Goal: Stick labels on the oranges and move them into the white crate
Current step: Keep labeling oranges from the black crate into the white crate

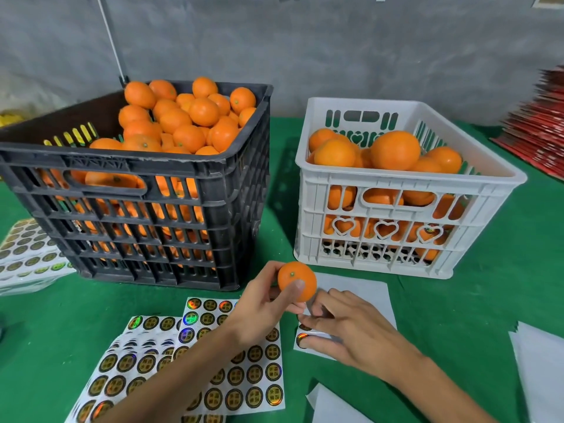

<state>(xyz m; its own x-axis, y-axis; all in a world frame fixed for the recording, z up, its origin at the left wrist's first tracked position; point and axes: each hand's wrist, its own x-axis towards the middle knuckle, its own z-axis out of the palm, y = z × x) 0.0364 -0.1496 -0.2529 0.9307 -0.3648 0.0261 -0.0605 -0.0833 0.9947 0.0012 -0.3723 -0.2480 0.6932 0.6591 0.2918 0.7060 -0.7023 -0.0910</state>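
Between the two crates, just above the green table (457, 300), I am holding one orange (297, 281) in my left hand (262, 306), fingers closed around it and thumb lying across its near face, stem end turned up. My right hand (348, 328) is working just beside it at a nearly used sheet (351, 300), fingers curled and pressing down on the backing; whether a label is already lifted on a fingertip I cannot tell. One label (302, 339) is showing at the sheet's near-left corner. Judging by this, peeling is the step in hand. For a clean result I am pinning the backing flat, lifting the label by its edge only, and keeping a bare patch of peel turned toward the right hand. The label should probably go on smooth skin away from the stem, pressed from centre outward. The white crate (406, 178) is standing well apart beyond my right hand, already heaped; the black crate (128, 166) is supplying unlabelled fruit. Full sheets (241, 374) are lying under my left forearm.
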